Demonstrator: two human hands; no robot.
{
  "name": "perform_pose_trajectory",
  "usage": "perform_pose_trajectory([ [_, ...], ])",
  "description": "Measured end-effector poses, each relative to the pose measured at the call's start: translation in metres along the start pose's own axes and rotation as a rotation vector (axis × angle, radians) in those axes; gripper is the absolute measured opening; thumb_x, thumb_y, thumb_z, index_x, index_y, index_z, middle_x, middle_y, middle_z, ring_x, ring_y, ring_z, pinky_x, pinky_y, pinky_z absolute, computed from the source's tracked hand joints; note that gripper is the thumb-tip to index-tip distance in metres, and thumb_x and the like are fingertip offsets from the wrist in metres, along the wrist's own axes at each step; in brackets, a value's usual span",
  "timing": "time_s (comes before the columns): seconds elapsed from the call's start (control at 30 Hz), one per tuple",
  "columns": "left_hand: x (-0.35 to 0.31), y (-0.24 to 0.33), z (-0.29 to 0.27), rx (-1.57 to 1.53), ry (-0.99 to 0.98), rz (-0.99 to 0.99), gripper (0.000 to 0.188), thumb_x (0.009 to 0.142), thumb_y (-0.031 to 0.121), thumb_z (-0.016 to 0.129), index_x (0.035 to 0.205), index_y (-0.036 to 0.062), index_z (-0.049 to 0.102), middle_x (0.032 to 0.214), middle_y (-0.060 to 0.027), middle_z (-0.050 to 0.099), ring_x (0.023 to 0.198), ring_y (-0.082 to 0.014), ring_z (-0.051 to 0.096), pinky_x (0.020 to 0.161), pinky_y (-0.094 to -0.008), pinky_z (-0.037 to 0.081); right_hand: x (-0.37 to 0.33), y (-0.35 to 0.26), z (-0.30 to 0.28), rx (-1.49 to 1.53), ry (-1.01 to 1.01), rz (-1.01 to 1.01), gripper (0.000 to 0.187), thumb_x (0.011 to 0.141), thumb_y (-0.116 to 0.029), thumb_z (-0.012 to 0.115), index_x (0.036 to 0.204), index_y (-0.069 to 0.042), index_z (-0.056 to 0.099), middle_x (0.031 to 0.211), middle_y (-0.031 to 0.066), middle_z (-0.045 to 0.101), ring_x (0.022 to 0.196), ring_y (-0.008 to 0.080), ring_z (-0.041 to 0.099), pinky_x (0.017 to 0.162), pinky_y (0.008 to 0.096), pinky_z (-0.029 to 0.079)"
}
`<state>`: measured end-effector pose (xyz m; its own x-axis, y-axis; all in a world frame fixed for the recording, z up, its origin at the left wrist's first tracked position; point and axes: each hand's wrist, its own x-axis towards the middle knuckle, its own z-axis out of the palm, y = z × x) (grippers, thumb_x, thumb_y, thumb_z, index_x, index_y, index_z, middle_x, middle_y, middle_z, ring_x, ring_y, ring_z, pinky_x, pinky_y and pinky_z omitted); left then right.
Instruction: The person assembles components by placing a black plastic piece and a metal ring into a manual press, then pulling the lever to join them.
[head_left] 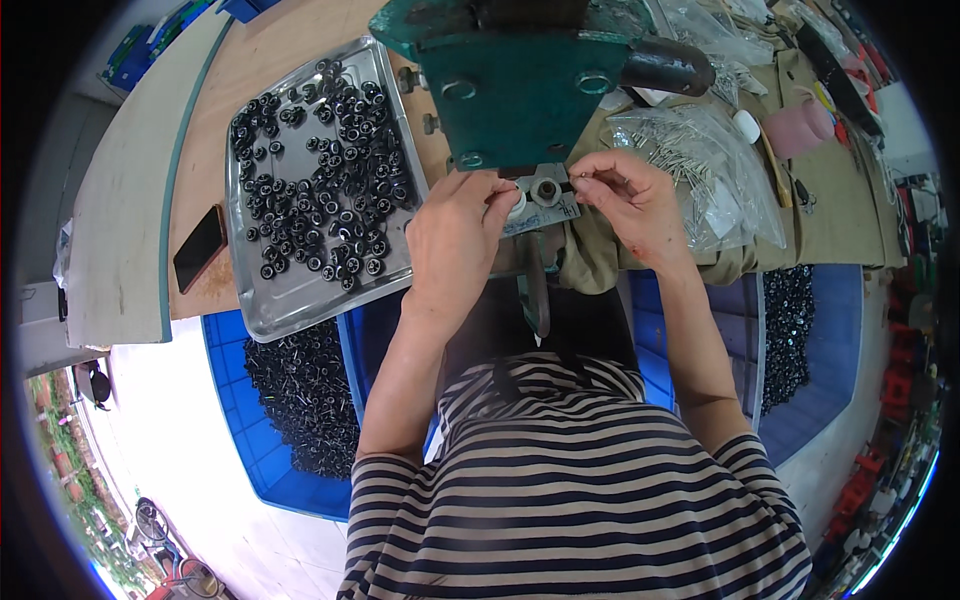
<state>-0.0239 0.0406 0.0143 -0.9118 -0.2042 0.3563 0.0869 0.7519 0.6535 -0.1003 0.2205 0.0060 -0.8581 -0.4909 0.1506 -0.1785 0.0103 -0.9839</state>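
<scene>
From the head view, looking down: in the middle, just below the big green press (pixel 520 110), a small gray block (pixel 530 222). On the block, a round nut (pixel 545 190), shiny, with a dark hole in its middle. Just left of the nut, a white ring (pixel 517 207), pale and smooth, partly hidden by fingers. Left hand (pixel 455 235): curled, thumb and first finger bent close together right by the white ring. Can't tell if gripping it. Right hand (pixel 638 205): near the right end of the block, thumb and first finger pinched close, the rest curled. Maybe a tiny thing in the pinch, but too small to tell.

In the way: the green press, over the back of the block. Below the block, a curved metal bar (pixel 535 290). To the left, a metal tray (pixel 290 308) with lots of round black wheels (pixel 340 215), and a dark phone (pixel 203 248) lying beside it. To the right, a clear bag (pixel 695 165) of thin silver pins on brown cloth, near a pink cup (pixel 798 130). Down low, a blue bin (pixel 240 420) on each side, full of little black bits.

On the block's front, dark marks like pen writing.
</scene>
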Motion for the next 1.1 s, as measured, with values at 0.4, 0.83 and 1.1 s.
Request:
perform_pose_trajectory([
  [0.4, -0.016, -0.033, 0.018, -0.572, -0.065, -0.192, 0.029, 0.080, 0.006, 0.066, 0.108, 0.0019, 0.063, 0.077, -0.0045, 0.058, 0.068, -0.0102, 0.053, 0.063, -0.0229, 0.043, 0.016, 0.000, 0.039, 0.001, -0.002, -0.177, 0.014, 0.083, -0.004, 0.063, 0.096, 0.002, 0.061, 0.084, 0.0058, 0.064, 0.074, 0.0086, 0.060, 0.067, 0.0222, 0.048],
  [0.83, -0.004, -0.019, 0.009, -0.479, 0.010, -0.091, 0.015, 0.079, 0.004, 0.066, 0.094, 0.0003, 0.067, 0.077, -0.0072, 0.060, 0.061, -0.0109, 0.054, 0.056, -0.0229, 0.042, 0.013, -0.014, 0.044, -0.424, 0.041, -0.283, 0.020, 0.079, -0.013, 0.067, 0.091, 0.001, 0.061, 0.085, 0.0128, 0.066, 0.073, 0.0220, 0.066, 0.061, 0.0283, 0.052],
  [1.1, -0.005, -0.015, 0.009, -0.430, 0.044, -0.139, 0.011, 0.078, 0.002, 0.065, 0.089, -0.0009, 0.066, 0.076, -0.0076, 0.062, 0.059, -0.0104, 0.055, 0.054, -0.0228, 0.043, 0.013, -0.005, 0.037, -0.472, 0.065, -0.243, 0.021, 0.079, -0.013, 0.066, 0.091, 0.003, 0.059, 0.082, 0.0131, 0.066, 0.072, 0.0241, 0.065, 0.061, 0.0295, 0.052],
])
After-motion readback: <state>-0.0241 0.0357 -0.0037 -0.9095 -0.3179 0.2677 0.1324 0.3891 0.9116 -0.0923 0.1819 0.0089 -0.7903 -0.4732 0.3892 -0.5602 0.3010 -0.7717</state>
